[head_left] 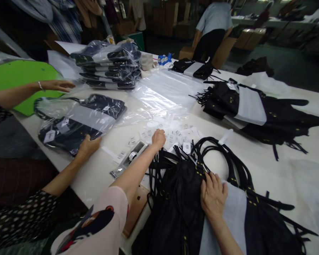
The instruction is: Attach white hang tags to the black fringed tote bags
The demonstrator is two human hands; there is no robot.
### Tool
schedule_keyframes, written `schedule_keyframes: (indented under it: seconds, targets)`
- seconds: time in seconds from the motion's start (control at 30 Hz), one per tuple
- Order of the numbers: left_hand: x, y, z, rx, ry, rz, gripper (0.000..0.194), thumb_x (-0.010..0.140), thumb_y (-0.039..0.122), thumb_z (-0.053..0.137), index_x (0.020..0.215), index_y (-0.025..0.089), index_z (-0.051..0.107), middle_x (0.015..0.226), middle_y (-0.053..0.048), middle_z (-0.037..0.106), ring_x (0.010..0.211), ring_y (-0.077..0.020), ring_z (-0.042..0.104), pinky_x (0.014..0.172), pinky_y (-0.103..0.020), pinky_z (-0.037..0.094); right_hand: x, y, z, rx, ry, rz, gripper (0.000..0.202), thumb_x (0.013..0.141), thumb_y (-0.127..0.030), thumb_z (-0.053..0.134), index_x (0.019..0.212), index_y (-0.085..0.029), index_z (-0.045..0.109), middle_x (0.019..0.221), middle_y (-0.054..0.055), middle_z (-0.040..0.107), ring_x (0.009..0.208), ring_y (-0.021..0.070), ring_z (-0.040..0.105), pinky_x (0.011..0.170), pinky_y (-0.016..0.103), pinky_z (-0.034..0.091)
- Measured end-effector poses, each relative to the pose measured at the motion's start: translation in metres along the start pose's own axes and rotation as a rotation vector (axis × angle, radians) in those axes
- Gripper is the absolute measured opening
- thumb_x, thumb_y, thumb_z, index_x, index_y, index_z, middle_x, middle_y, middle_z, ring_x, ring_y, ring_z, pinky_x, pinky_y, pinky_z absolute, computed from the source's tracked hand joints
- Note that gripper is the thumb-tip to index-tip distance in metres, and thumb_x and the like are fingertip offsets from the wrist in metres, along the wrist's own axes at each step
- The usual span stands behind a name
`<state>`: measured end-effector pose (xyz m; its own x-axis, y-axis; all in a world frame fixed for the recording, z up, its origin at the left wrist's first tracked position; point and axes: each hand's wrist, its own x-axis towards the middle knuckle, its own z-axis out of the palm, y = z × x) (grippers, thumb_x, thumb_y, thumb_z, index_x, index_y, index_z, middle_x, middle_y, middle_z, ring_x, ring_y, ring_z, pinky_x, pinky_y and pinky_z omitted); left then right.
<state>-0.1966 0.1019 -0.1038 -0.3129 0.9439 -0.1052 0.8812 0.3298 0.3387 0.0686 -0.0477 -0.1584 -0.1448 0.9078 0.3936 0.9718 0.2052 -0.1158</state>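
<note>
My left hand (158, 139) reaches over a pile of small white printed tags (179, 134). Its fingers are curled together, and what they pinch, if anything, is hidden. My right hand (214, 195) lies flat with fingers stretched on a black handbag (182, 187) right in front of me. A pale grey-white wrapping band (235, 209) crosses the bag's middle, partly beneath that hand. The bag has looped handles (230, 161), brass-coloured studs and thin black tassels. A white barcode tag (186, 147) lies at its upper edge, just right of my left hand.
At left, a co-worker's hands (89, 147) handle a plastic-wrapped black bag (81, 122). Behind it stand stacked wrapped bags (108, 65). Clear plastic sheets (166, 90) lie mid-table. More black bags (276, 113) are at right. A grey tray (130, 157) and phone (136, 209) sit near my left forearm.
</note>
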Motion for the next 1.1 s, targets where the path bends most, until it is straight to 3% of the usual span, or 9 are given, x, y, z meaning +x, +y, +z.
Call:
schedule_keyframes:
  seconds: [0.17, 0.33, 0.5, 0.67, 0.83, 0.97, 1.1]
  targets:
    - [0.032, -0.001, 0.032, 0.064, -0.020, 0.011, 0.022, 0.079, 0.017, 0.043, 0.092, 0.016, 0.061, 0.107, -0.013, 0.055, 0.107, -0.0270, 0.044, 0.087, -0.040, 0.033, 0.000, 0.004, 0.004, 0.012, 0.007, 0.014, 0.039, 0.088, -0.031, 0.032, 0.117, -0.012, 0.051, 0.122, 0.013, 0.052, 0.120, 0.0265, 0.037, 0.100, 0.049, 0.020]
    - [0.048, -0.006, 0.034, 0.095, -0.035, 0.048, 0.021, 0.079, 0.022, 0.044, 0.078, 0.016, 0.064, 0.094, -0.013, 0.062, 0.098, -0.0273, 0.048, 0.084, -0.040, 0.032, 0.000, 0.002, 0.006, 0.030, -0.001, 0.036, 0.037, 0.088, -0.030, 0.034, 0.115, -0.012, 0.052, 0.123, 0.012, 0.052, 0.121, 0.0261, 0.037, 0.101, 0.049, 0.019]
    - [0.051, -0.003, 0.002, 0.053, 0.031, 0.055, 0.023, 0.078, 0.030, 0.045, 0.079, 0.020, 0.066, 0.089, -0.009, 0.065, 0.089, -0.0243, 0.053, 0.075, -0.035, 0.036, 0.001, 0.002, 0.005, 0.025, 0.000, 0.043, 0.036, 0.087, -0.028, 0.036, 0.115, -0.013, 0.052, 0.123, 0.011, 0.051, 0.120, 0.0256, 0.038, 0.101, 0.049, 0.020]
    - [0.049, 0.002, -0.039, -0.282, 0.105, 0.042, 0.021, 0.071, 0.035, 0.052, 0.073, 0.020, 0.066, 0.063, -0.001, 0.063, 0.065, -0.0157, 0.056, 0.057, -0.024, 0.037, 0.000, 0.003, 0.006, 0.024, 0.014, 0.037, 0.035, 0.087, -0.027, 0.036, 0.114, -0.012, 0.053, 0.122, 0.011, 0.052, 0.119, 0.0258, 0.038, 0.101, 0.049, 0.020]
    - [0.041, 0.001, -0.062, -0.430, -0.006, 0.112, 0.018, 0.067, 0.032, 0.055, 0.063, 0.016, 0.062, 0.042, 0.002, 0.053, 0.042, -0.0097, 0.047, 0.046, -0.021, 0.034, -0.001, 0.004, 0.008, 0.027, 0.035, 0.027, 0.035, 0.087, -0.027, 0.037, 0.114, -0.013, 0.053, 0.123, 0.011, 0.052, 0.120, 0.0255, 0.038, 0.101, 0.049, 0.020]
    - [0.023, 0.006, -0.076, -0.572, -0.082, 0.114, 0.012, 0.065, 0.024, 0.056, 0.059, 0.014, 0.057, 0.043, 0.002, 0.055, 0.035, -0.0067, 0.042, 0.041, -0.019, 0.032, -0.002, 0.003, 0.006, 0.025, 0.040, 0.035, 0.035, 0.087, -0.027, 0.037, 0.113, -0.013, 0.054, 0.122, 0.011, 0.052, 0.119, 0.0253, 0.038, 0.101, 0.049, 0.019]
    - [0.003, 0.013, -0.092, -0.820, -0.084, 0.132, 0.012, 0.065, 0.022, 0.057, 0.058, 0.012, 0.056, 0.045, 0.001, 0.055, 0.032, -0.0041, 0.036, 0.037, -0.019, 0.025, -0.001, 0.003, 0.004, 0.032, 0.053, 0.023, 0.035, 0.087, -0.027, 0.036, 0.113, -0.012, 0.054, 0.120, 0.012, 0.054, 0.119, 0.0253, 0.038, 0.101, 0.049, 0.019]
